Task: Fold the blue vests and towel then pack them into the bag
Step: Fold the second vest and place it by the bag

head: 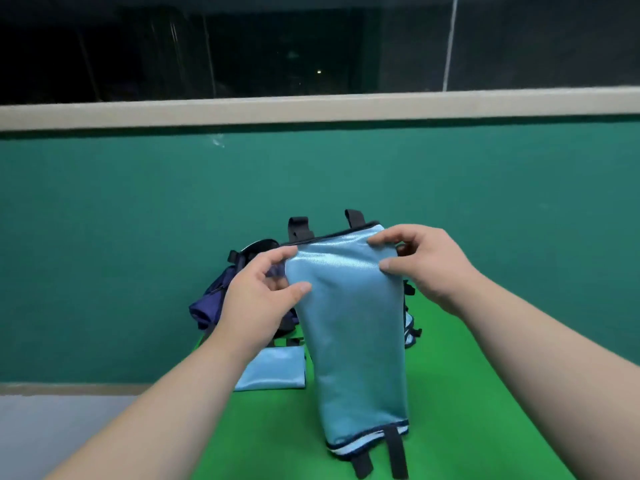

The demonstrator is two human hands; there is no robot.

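A light blue vest (353, 341) with dark trim and black straps hangs upright above the green mat (460, 393). My left hand (258, 303) pinches its upper left edge. My right hand (420, 261) pinches its upper right corner. Its lower end with black straps reaches down near the mat. A folded light blue piece (273, 370) lies flat on the mat behind the held vest. A dark navy bag (207, 306) sits further back on the left, partly hidden by my left hand.
A teal wall panel (138, 237) with a beige ledge (311, 109) rises right behind the mat. Dark glass fills the top. Grey floor (52, 431) shows at lower left. More light blue fabric with black buckles (410, 327) peeks out behind the vest's right side.
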